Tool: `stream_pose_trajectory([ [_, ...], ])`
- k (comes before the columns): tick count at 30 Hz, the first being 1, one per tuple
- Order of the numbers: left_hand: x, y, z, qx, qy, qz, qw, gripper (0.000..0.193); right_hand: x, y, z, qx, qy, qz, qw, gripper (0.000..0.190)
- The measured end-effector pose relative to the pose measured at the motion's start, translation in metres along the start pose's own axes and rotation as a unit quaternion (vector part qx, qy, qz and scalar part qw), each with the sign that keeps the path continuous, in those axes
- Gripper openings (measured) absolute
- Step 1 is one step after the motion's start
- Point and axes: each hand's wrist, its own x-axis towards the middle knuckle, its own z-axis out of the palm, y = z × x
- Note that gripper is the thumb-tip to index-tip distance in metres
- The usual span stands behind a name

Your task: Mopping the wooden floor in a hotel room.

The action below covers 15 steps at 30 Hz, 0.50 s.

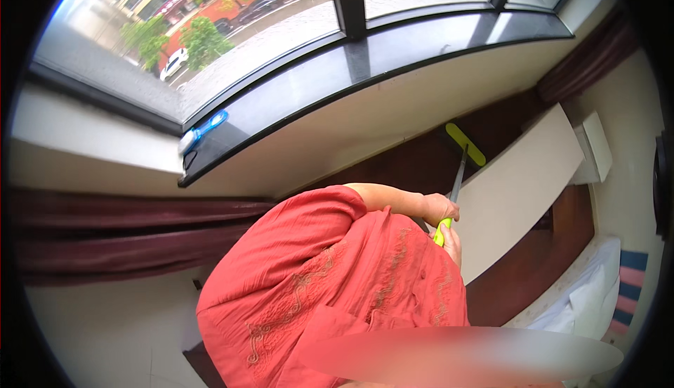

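I grip a long-handled floor mop or broom with a grey pole (459, 177) in both hands. My left hand (441, 208) wraps the pole just above its lime-green grip (440, 234). Lower down, close to my red shirt, my right hand (452, 245) is closed around that grip and partly hidden. The tool's lime-green head (465, 145) rests on the dark reddish floor (389, 169), between the wall under the window and a long pale tabletop (518, 193). Whether the head carries bristles or a pad cannot be seen.
A blue and white brush-like item (204, 131) lies at the left end of the dark windowsill (316, 90). Maroon curtains (131, 235) hang at left and far right. A white chair-like piece (595, 148) stands beyond the tabletop; a bed with white bedding (584, 304) is at lower right.
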Motion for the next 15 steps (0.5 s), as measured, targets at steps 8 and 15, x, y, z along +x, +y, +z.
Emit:
stream_pose_trajectory([
  [8,0.008,-0.035,0.001,0.149,0.051,0.012,0.987,0.024,-0.017,0.006,0.038,-0.192,0.126,-0.146,0.962,0.058],
  [15,0.025,-0.083,0.029,0.136,0.098,0.116,0.979,0.019,-0.006,-0.001,0.063,-0.6,0.18,-0.177,0.76,0.043],
])
